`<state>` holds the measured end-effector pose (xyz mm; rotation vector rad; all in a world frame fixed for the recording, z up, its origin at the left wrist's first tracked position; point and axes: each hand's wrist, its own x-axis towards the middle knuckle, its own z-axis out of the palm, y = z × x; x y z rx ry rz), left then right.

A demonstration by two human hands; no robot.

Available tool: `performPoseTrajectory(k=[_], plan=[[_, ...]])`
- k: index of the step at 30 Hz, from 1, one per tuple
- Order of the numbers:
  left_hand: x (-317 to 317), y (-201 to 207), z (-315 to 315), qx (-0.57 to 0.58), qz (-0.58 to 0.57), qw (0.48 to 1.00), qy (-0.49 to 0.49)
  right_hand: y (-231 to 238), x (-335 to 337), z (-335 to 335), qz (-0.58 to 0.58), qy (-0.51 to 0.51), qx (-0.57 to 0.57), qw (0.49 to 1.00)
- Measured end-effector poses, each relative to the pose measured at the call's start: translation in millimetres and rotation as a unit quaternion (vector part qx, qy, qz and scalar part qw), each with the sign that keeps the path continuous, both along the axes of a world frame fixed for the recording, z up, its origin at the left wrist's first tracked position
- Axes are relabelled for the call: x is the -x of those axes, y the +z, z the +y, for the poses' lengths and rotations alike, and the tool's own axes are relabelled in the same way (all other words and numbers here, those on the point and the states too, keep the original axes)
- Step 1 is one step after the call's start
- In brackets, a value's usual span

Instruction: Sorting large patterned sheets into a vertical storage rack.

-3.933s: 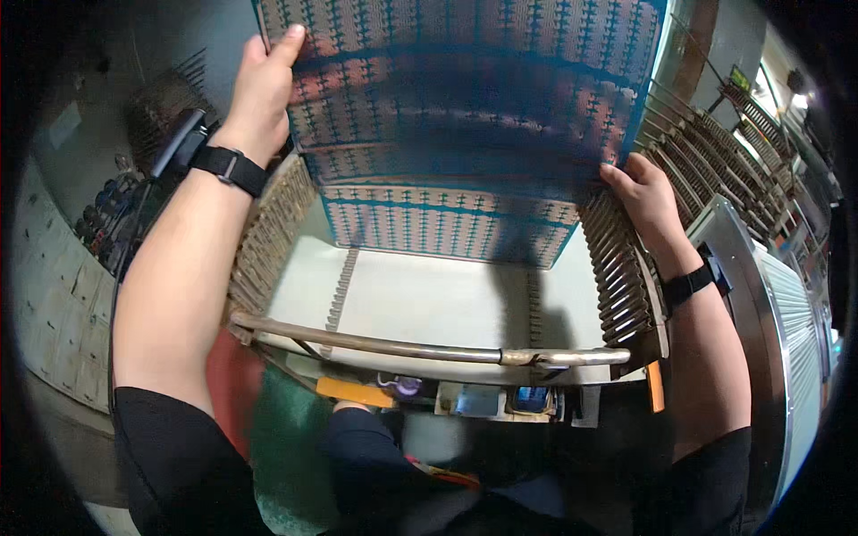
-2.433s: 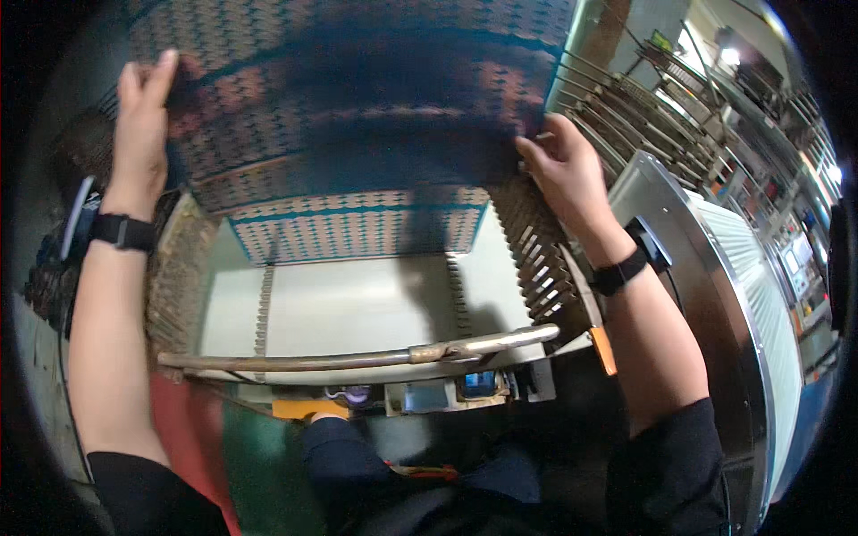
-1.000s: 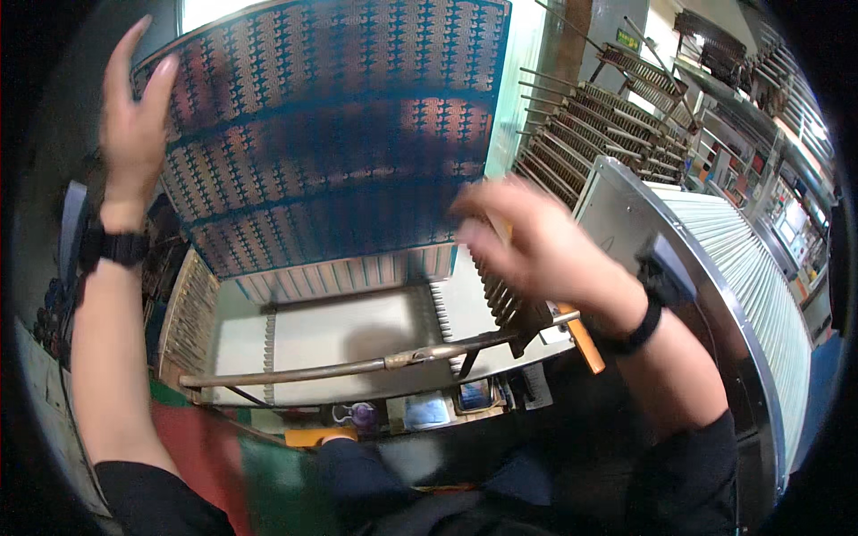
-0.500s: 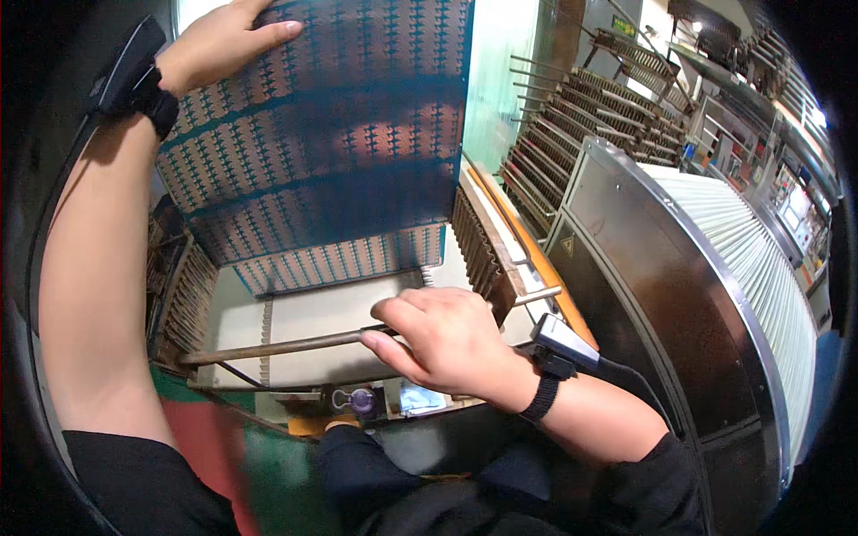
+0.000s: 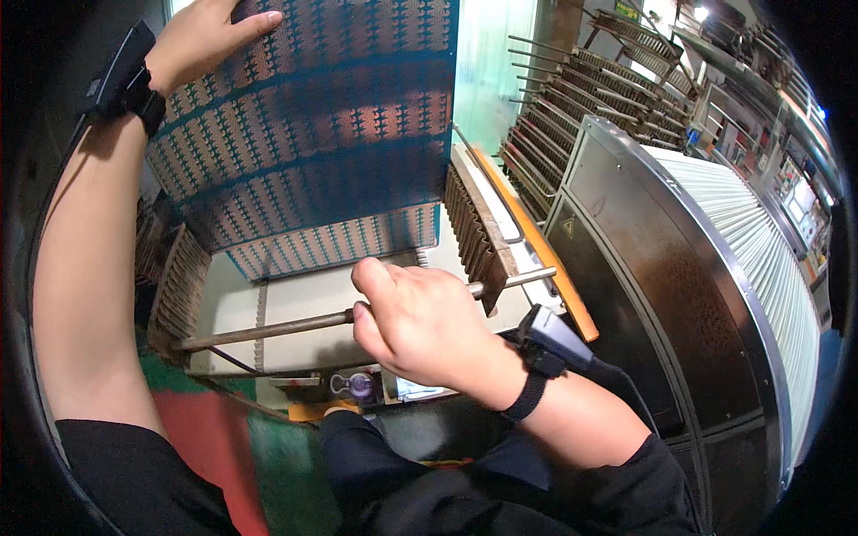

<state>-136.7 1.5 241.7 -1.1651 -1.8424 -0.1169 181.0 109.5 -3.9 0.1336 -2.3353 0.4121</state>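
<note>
A large blue panel [image 5: 308,147] with rows of small copper-coloured shapes stands tilted over a slotted rack. My left hand [image 5: 201,40] grips its upper left part, thumb on the front face; the other fingers are mostly cut off by the picture's top edge. A second patterned panel [image 5: 344,246] shows below its lower edge. My right hand [image 5: 420,326] is closed round a metal rod [image 5: 268,331] that crosses the rack's near side. The rod spans from the toothed left side [image 5: 183,290] of the rack to its toothed right side [image 5: 478,237].
To the right stands a dark metal machine cabinet [image 5: 643,295] with a ribbed white top [image 5: 733,223]. Stacked slotted racks [image 5: 599,98] fill the back right. An orange strip [image 5: 567,290] runs beside the rack. Below the rod lies a purple round item [image 5: 359,386].
The view has shifted slightly, and the panel sits a little further left in it. My right hand keeps hold of the rod, with its wrist turned somewhat; my left hand stays on the panel.
</note>
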Motion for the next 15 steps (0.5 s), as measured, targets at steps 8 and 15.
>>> performPoseTrajectory(k=[8, 15], plan=[[-3, -3, -3, 0.04, -0.052, 0.998, -0.024, 14, -7, 12, -0.112, 0.09, 0.041, 0.989], [-27, 2, -6, 0.052, -0.096, 0.994, -0.023, 21, -11, 17, -0.157, 0.112, 0.053, 0.98]])
